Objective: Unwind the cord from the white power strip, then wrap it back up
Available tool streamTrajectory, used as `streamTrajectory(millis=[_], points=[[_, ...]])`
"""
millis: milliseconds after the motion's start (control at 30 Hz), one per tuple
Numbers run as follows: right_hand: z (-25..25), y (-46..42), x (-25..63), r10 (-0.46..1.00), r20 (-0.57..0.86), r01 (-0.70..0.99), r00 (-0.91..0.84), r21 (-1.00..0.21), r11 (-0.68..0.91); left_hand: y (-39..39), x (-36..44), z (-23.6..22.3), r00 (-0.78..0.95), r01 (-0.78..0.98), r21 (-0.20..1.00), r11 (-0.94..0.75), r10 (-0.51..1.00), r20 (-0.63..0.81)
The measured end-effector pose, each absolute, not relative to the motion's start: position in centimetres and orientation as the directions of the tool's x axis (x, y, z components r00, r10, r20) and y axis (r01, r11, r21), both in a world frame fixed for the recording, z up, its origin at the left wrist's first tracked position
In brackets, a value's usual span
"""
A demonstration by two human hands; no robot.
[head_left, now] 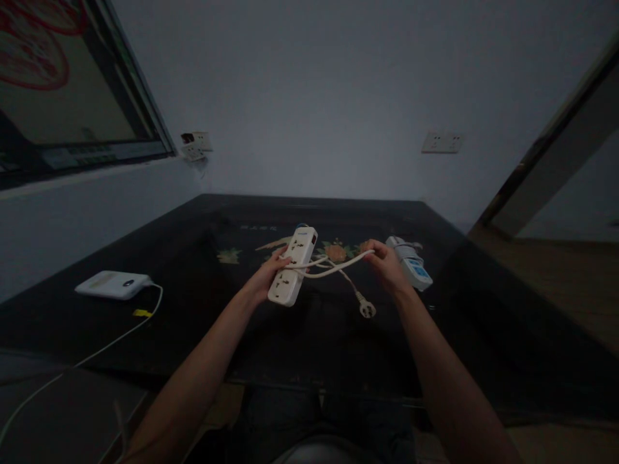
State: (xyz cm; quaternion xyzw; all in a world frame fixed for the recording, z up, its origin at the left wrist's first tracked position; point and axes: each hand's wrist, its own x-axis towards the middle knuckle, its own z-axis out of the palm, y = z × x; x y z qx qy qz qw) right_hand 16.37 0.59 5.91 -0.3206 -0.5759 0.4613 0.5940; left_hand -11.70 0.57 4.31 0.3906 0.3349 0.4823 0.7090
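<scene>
My left hand grips a white power strip from its left side, holding it tilted above the dark table. The strip's white cord crosses over its sockets and runs right in a loop. At the far end of that loop, my right hand pinches the cord between thumb and fingers. A three-pin plug on the cord's end hangs below and between my hands. Just right of my right hand lies a second power strip, white with a blue part, its cord wrapped around it.
On the left of the black table lies a white power bank with a cable trailing off the near-left edge. A yellow tag is beside that cable. Wall sockets are on the back wall, and a window is at the left.
</scene>
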Motion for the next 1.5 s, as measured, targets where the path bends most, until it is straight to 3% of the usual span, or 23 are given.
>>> streamTrajectory(millis=[133,367,667,833,1000,1200,1500], points=[[6.1,0.6,16.3,0.953,0.296,-0.294,-0.064,-0.918,0.266,0.1,-11.6,4.2,0.287,-0.279,0.95,0.141,0.956,-0.058],[6.2,0.9,16.3,0.986,0.133,-0.417,-0.099,-0.905,0.08,-0.7,-10.8,3.9,0.405,-0.036,0.978,-0.205,0.892,0.202],[6.2,0.8,16.0,0.997,-0.002,-0.545,-0.076,-0.837,-0.043,-1.1,-9.9,3.1,0.45,0.112,0.874,-0.473,0.808,0.379],[6.3,0.9,16.0,0.991,-0.117,-0.611,-0.064,-0.78,-0.132,-1.4,-10.0,2.7,0.468,0.322,0.683,-0.655,0.737,0.487],[7.1,0.6,15.4,0.981,-0.188,-0.672,-0.056,-0.72,-0.176,-1.5,-10.2,2.8,0.482,0.48,0.566,-0.67,0.741,0.468],[7.7,0.1,14.4,0.988,-0.154,-0.751,-0.028,-0.649,-0.122,-1.4,-10.4,3.0,0.46,0.484,0.57,-0.664,0.747,0.479],[6.0,1.1,14.5,0.995,-0.073,-0.63,0.061,-0.776,-0.018,-2.2,-9.7,2.8,0.502,0.5,0.551,-0.668,0.742,0.444]])
